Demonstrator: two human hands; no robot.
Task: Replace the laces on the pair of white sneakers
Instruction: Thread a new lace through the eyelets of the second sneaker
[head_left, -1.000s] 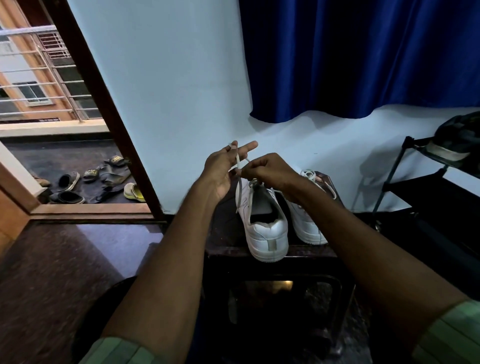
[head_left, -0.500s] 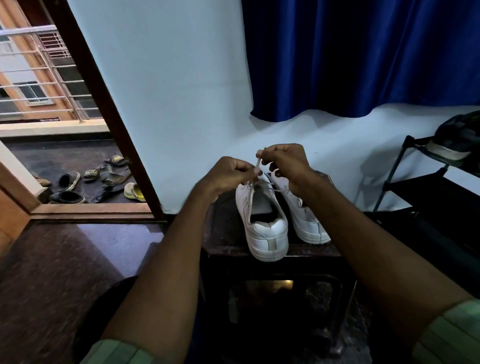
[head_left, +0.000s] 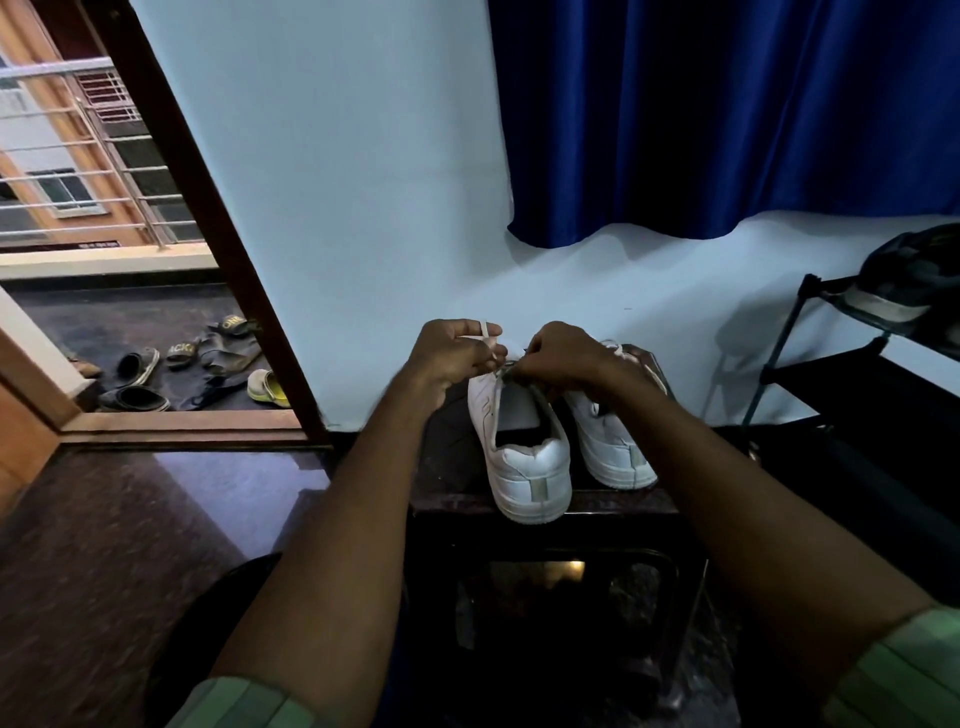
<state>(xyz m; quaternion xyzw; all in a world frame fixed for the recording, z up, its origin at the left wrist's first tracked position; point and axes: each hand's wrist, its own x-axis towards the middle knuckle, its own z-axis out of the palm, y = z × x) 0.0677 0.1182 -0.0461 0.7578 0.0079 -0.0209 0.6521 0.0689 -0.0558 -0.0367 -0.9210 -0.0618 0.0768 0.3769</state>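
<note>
Two white sneakers stand heel-toward-me on a dark stool (head_left: 447, 499). The left sneaker (head_left: 522, 457) is under both hands; the right sneaker (head_left: 613, 447) sits beside it, partly hidden by my right forearm. My left hand (head_left: 452, 353) grips a white lace (head_left: 488, 340), whose end sticks up past its fingers. My right hand (head_left: 563, 353) is curled over the left sneaker's top eyelets and pinches the lace there. The sneaker's tongue and front are hidden behind the hands.
A white wall and blue curtain (head_left: 727, 114) rise behind the stool. A black shoe rack (head_left: 831, 374) with a dark shoe on top stands at the right. At the left an open doorway (head_left: 171, 171) shows several sandals (head_left: 208, 364) on a balcony floor.
My right hand has dropped from above the shoes to the left sneaker's top eyelets. My left hand has risen slightly, and the lace end now sticks up from it.
</note>
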